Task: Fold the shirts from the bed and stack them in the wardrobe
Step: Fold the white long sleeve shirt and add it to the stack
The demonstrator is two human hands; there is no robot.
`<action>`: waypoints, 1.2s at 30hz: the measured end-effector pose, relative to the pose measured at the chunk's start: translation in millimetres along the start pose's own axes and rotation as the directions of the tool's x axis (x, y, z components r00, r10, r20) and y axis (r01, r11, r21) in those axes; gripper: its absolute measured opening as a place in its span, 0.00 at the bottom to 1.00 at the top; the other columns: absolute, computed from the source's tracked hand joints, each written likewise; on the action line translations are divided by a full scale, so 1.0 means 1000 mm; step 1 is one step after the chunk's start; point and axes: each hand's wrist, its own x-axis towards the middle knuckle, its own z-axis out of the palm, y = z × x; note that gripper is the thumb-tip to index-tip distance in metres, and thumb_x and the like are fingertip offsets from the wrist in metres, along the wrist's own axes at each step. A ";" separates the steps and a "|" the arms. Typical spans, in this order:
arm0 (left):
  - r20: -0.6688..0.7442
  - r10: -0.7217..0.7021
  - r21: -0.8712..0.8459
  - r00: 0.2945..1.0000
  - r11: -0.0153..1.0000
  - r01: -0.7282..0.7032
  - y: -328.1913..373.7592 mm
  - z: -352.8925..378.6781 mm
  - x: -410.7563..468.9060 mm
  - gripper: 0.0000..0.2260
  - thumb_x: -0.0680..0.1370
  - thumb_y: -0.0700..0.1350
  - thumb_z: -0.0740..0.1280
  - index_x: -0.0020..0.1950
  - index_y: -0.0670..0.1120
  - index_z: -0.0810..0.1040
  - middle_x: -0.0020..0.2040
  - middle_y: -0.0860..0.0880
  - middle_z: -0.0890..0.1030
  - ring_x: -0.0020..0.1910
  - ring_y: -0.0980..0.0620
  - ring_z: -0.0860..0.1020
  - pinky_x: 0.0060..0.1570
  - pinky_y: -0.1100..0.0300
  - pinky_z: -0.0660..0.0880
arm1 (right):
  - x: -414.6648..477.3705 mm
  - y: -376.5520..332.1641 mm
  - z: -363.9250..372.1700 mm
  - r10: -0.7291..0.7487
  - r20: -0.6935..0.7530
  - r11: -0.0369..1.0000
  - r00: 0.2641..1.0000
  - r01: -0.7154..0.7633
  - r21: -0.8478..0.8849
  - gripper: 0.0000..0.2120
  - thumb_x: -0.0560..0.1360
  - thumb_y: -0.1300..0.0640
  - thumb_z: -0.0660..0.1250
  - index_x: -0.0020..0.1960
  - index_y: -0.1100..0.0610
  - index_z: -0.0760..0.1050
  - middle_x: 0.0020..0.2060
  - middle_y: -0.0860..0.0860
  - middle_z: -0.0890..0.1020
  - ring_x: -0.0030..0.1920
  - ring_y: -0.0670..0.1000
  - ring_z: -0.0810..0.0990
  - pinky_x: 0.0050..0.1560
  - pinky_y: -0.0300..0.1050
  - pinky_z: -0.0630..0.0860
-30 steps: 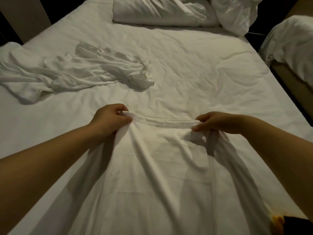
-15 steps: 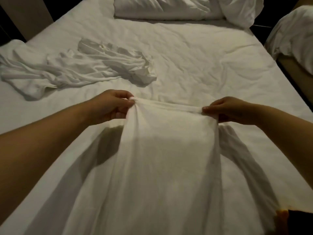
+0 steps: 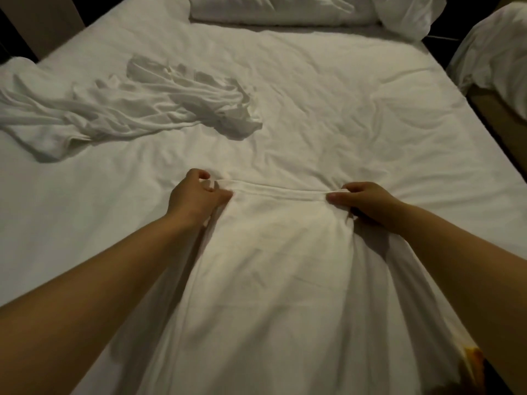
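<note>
At the near edge of the bed (image 3: 356, 109) lies the shirt (image 3: 271, 280) that is now in work. Its long axis runs straight away from the person, from the near edge toward the middle of the bed; its near end goes out of the picture. The two forearms reach forward along its left and right sides.

The far edge of the shirt is a thick band lying across, and each hand holds one end of it. The left hand (image 3: 196, 199) pinches the left end between the thumb and curled fingers, knuckles up. The right hand (image 3: 368, 205) pinches the right end in the same manner. The band is almost straight between them.

So the whole cloth lies on the near side of both grips. I judge that the next fold must bring this edge back toward the person, and both hands are equally near for it.

Farther, near the left edge, a second shirt (image 3: 148, 109) lies crumpled, not yet folded. At the far edge lies a pillow (image 3: 285, 10). The wardrobe is not in view.
</note>
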 end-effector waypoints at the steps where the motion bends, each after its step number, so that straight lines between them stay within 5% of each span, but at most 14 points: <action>1: 0.041 -0.020 0.010 0.999 1.000 0.020 0.004 0.000 0.000 0.24 0.71 0.51 0.73 0.64 0.46 0.70 0.56 0.48 0.76 0.53 0.44 0.77 0.48 0.53 0.77 | 0.001 0.001 0.002 -0.004 -0.009 1.000 1.000 0.004 0.011 0.15 0.70 0.55 0.73 0.31 0.58 0.71 0.21 0.48 0.70 0.23 0.46 0.67 0.23 0.33 0.65; 4: 0.123 -0.086 0.064 0.989 0.995 0.079 0.015 -0.001 0.005 0.19 0.72 0.53 0.71 0.57 0.45 0.73 0.48 0.47 0.75 0.40 0.48 0.74 0.35 0.58 0.73 | 0.003 0.003 0.005 -0.011 -0.026 0.999 1.000 0.013 0.049 0.15 0.70 0.55 0.73 0.31 0.58 0.71 0.19 0.46 0.70 0.23 0.45 0.67 0.24 0.34 0.65; 7: 0.141 -0.055 0.205 0.988 0.978 0.025 0.017 -0.002 0.010 0.11 0.75 0.51 0.69 0.44 0.42 0.76 0.40 0.42 0.77 0.32 0.49 0.71 0.32 0.59 0.67 | 0.004 0.003 0.004 0.007 -0.031 0.998 1.000 -0.005 0.065 0.16 0.70 0.54 0.73 0.30 0.57 0.70 0.18 0.46 0.69 0.20 0.44 0.66 0.24 0.35 0.64; 12: 0.052 0.102 0.064 0.993 0.992 -0.106 0.009 -0.004 0.011 0.07 0.78 0.46 0.64 0.45 0.43 0.75 0.46 0.45 0.76 0.46 0.46 0.74 0.44 0.56 0.68 | 0.000 -0.002 0.002 0.027 0.019 0.999 0.999 -0.028 0.035 0.16 0.69 0.52 0.73 0.31 0.57 0.70 0.21 0.49 0.68 0.23 0.47 0.66 0.23 0.34 0.64; 15: 0.053 0.055 -0.263 0.997 0.964 -0.039 0.011 -0.013 0.024 0.10 0.79 0.46 0.63 0.38 0.47 0.71 0.36 0.47 0.73 0.36 0.49 0.71 0.34 0.59 0.66 | -0.004 -0.019 -0.012 0.004 0.080 0.999 0.997 -0.001 -0.048 0.15 0.67 0.49 0.74 0.36 0.58 0.73 0.28 0.52 0.70 0.29 0.48 0.69 0.27 0.37 0.69; 18: -0.032 0.146 -0.008 0.989 0.989 -0.146 0.006 -0.010 0.037 0.07 0.79 0.46 0.62 0.43 0.46 0.74 0.41 0.47 0.75 0.41 0.48 0.72 0.36 0.59 0.62 | 0.003 -0.023 -0.013 -0.034 0.026 0.998 0.999 0.035 -0.050 0.18 0.65 0.47 0.75 0.40 0.59 0.74 0.30 0.53 0.70 0.30 0.49 0.69 0.30 0.40 0.70; 20: -0.077 0.202 0.175 0.976 0.967 -0.187 -0.003 0.000 0.045 0.09 0.79 0.47 0.61 0.51 0.43 0.77 0.48 0.45 0.77 0.50 0.45 0.74 0.42 0.60 0.63 | 0.010 -0.015 -0.003 -0.035 -0.043 0.998 0.998 0.033 -0.048 0.18 0.67 0.48 0.75 0.33 0.57 0.70 0.24 0.51 0.69 0.23 0.46 0.69 0.24 0.35 0.67; 23: -0.054 0.167 0.097 0.984 0.982 -0.161 -0.018 0.007 0.060 0.12 0.79 0.48 0.62 0.56 0.42 0.78 0.54 0.42 0.80 0.56 0.44 0.76 0.53 0.57 0.69 | 0.023 -0.003 0.006 -0.025 -0.153 0.999 0.988 0.029 0.019 0.19 0.67 0.48 0.76 0.30 0.56 0.68 0.17 0.45 0.70 0.19 0.43 0.69 0.21 0.33 0.65; 26: -0.026 0.126 -0.085 0.992 0.988 -0.128 -0.024 0.008 0.063 0.10 0.79 0.50 0.63 0.51 0.46 0.78 0.47 0.47 0.80 0.49 0.49 0.77 0.45 0.63 0.70 | 0.028 -0.004 0.009 -0.043 -0.196 0.998 0.980 0.033 -0.054 0.19 0.63 0.44 0.77 0.31 0.54 0.71 0.24 0.47 0.73 0.27 0.47 0.72 0.29 0.38 0.70; 29: -0.118 0.226 -0.100 0.967 0.966 -0.238 -0.016 0.005 0.059 0.09 0.79 0.49 0.62 0.47 0.45 0.76 0.41 0.48 0.77 0.42 0.53 0.72 0.34 0.68 0.67 | 0.024 -0.019 0.007 -0.087 -0.240 0.996 0.967 0.076 -0.054 0.19 0.65 0.45 0.77 0.32 0.52 0.68 0.29 0.48 0.73 0.30 0.47 0.73 0.29 0.38 0.71; 33: -0.162 0.239 -0.106 0.957 0.960 -0.257 -0.004 -0.003 0.075 0.11 0.79 0.50 0.62 0.38 0.48 0.72 0.37 0.51 0.74 0.37 0.55 0.70 0.34 0.70 0.67 | 0.035 -0.044 0.003 -0.191 -0.316 0.981 0.929 0.193 -0.025 0.16 0.67 0.51 0.76 0.33 0.53 0.68 0.32 0.48 0.73 0.32 0.45 0.73 0.30 0.35 0.73; 36: -0.128 0.187 -0.042 0.974 0.980 -0.193 -0.015 0.008 0.086 0.11 0.78 0.52 0.63 0.42 0.45 0.75 0.41 0.47 0.76 0.42 0.52 0.72 0.43 0.63 0.67 | 0.051 -0.021 0.021 -0.195 -0.335 0.981 0.922 0.188 -0.055 0.14 0.67 0.50 0.76 0.36 0.51 0.70 0.33 0.46 0.74 0.34 0.44 0.73 0.34 0.32 0.71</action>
